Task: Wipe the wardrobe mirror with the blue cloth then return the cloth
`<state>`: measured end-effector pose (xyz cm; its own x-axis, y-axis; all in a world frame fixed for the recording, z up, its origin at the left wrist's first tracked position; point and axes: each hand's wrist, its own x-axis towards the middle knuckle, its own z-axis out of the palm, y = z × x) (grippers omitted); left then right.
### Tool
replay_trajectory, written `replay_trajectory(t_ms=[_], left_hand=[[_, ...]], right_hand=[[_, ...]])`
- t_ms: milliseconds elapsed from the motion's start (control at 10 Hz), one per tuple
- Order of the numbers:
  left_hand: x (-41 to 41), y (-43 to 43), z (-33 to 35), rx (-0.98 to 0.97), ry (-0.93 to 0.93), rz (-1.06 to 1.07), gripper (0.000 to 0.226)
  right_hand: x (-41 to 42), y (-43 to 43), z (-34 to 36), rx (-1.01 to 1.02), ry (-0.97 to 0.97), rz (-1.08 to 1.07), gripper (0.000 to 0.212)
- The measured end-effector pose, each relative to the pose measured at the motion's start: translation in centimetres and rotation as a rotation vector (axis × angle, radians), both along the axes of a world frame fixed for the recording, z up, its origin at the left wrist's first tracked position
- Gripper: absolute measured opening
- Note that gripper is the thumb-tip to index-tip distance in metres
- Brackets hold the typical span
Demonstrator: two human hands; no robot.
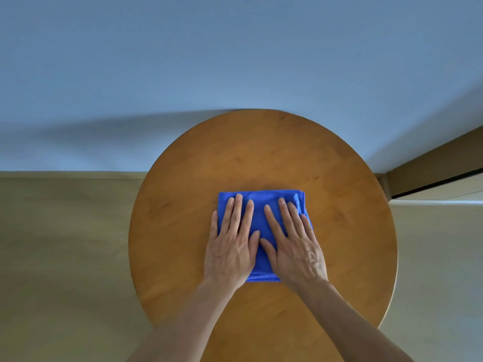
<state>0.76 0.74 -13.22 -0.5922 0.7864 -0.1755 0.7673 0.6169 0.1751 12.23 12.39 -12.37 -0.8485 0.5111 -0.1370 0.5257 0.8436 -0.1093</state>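
Folded bright-blue microfibre cloth [261, 226] lying flat at the centre of the frame on a round, honey-coloured wooden table [261, 158]; left hand [231, 239] and right hand [294, 241] rest palm-down on it side by side, fingers straight and slightly spread, gripping nothing; pale blue wall [183, 61] fills the upper frame; no legible writing

Soft daylight, long wall shadow, bowed edges

Bare forearms [201, 320], bare left hand [230, 248] and right hand [299, 250].
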Motion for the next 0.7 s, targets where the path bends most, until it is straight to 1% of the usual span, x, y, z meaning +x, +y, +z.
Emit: replay_trajectory(t_ms=[100,200,300,400,500,600,700], left_hand=[[-0.3,0.1,-1.0,0.054,-0.017,0.028,0.071],[-1.2,0.0,-1.2,0.048,-0.036,0.054,0.081],[-2.4,-0.5,-0.7,-0.060,-0.052,0.006,0.092],[-3.3,-0.5,0.4,-0.199,-0.073,-0.056,0.100],[-3.2,-0.7,2.9,-0.235,-0.117,-0.055,0.100],[-2.8,-1.8,6.4,-0.195,-0.135,0.019,0.086],[-1.2,-3.3,10.3,-0.129,-0.251,0.069,0.079]], right_hand=[[0.3,0.6,-1.3,-0.026,0.004,-0.117,0.085],[0.4,1.0,-1.4,-0.061,0.009,-0.168,0.097],[0.4,1.6,-0.7,-0.129,-0.044,-0.213,0.107],[0.5,2.7,0.7,-0.184,-0.187,-0.194,0.107],[1.0,3.6,2.7,-0.245,-0.288,-0.173,0.093],[2.3,3.6,6.0,-0.312,-0.278,-0.209,0.085],[4.2,2.2,9.9,-0.419,-0.209,-0.256,0.077]])
